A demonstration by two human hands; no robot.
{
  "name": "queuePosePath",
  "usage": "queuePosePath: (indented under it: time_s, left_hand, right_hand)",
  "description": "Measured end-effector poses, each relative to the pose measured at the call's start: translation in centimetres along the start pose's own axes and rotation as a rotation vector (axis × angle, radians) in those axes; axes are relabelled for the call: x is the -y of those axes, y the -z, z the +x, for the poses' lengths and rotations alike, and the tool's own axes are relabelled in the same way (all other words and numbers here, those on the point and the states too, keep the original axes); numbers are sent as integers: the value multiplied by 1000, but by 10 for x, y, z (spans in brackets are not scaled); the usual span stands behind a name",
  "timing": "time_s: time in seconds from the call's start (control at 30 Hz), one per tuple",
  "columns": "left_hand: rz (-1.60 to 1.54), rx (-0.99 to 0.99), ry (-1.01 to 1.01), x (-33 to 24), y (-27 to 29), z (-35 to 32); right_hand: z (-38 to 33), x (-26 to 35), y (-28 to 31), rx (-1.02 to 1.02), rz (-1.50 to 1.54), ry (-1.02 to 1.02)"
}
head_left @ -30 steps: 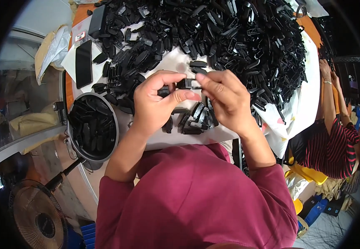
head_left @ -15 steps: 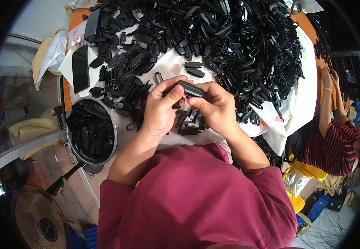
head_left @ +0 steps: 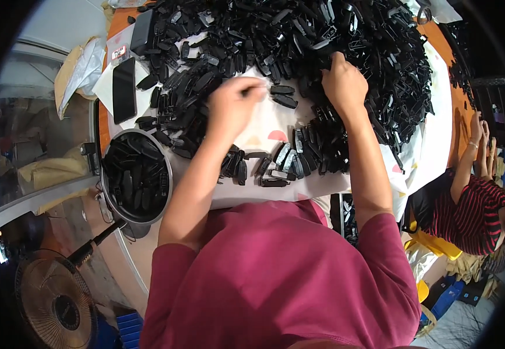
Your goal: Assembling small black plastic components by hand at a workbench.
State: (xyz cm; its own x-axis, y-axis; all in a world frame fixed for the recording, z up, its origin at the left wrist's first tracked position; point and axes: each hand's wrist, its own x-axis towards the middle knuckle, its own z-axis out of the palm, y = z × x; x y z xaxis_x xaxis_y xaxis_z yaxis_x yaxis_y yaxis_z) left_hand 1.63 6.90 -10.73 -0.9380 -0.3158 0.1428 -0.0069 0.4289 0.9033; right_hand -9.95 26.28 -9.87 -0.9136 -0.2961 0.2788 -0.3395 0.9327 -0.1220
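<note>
The hands have parted: left hand (head_left: 233, 107), blurred, fingers' state unclear; right hand (head_left: 344, 84) digs clenched into the black plastic parts (head_left: 299, 35) heaped on the white-covered surface (head_left: 264, 125).

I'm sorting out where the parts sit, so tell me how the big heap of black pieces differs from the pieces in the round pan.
The heap sprawls loose over the table top; the pieces in the round pan are walled in by its rim. The heap is far larger, the pan's load small. The right hand rests on the heap; no hand touches the pan. Both are black plastic parts.
</note>
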Motion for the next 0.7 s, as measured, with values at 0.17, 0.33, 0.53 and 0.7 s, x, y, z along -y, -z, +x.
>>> queuePosePath:
  time_s: [0.17, 0.33, 0.53, 0.7]
  left_hand:
    - [605, 254, 27, -8, -35, 22]
    - [669, 365, 5, -4, -29, 17]
    - [657, 224, -182, -1, -17, 2]
    - [0, 149, -212, -32, 7, -16]
  right_hand:
    - [-28, 13, 27, -238, 438, 85]
    - [-49, 24, 35, 329, 1430, -388]
    - [-53, 35, 32, 447, 1806, -486]
    - [-67, 43, 35, 374, 1715, -217]
